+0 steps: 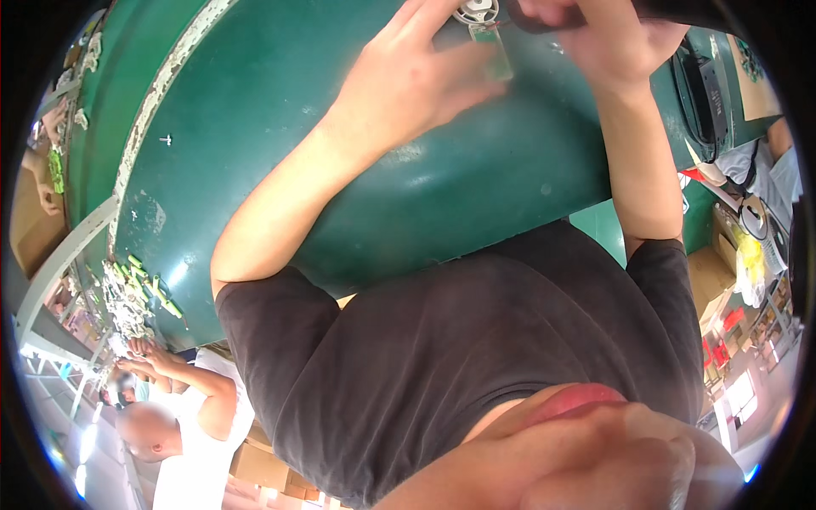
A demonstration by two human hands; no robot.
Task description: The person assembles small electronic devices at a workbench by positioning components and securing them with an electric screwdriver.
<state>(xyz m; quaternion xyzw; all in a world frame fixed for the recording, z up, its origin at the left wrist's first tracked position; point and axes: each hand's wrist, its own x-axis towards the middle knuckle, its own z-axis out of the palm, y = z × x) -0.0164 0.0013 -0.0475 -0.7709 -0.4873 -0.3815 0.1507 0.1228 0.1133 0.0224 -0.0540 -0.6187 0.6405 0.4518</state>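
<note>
At the top edge, my left hand [395, 81] has its fingertips at a small white round part with spokes [477, 11]. The hand looks closed on it, though the fingers are partly cut off and the thumb is smeared by motion. A small greenish, see-through rectangular piece [486, 36] hangs just below the white part, beside the thumb. To the right, my right hand [616, 42] is curled round a smooth dark object [671, 12], whose kind I cannot make out. Its fingertips come close to the white part.
A green tabletop [442, 187] lies under both hands, with a small screw [167, 139] at left. Several green and white pieces [132, 293] are heaped at the lower left, near a co-worker [200, 408]. A black device with a cable [704, 89] sits at right.
</note>
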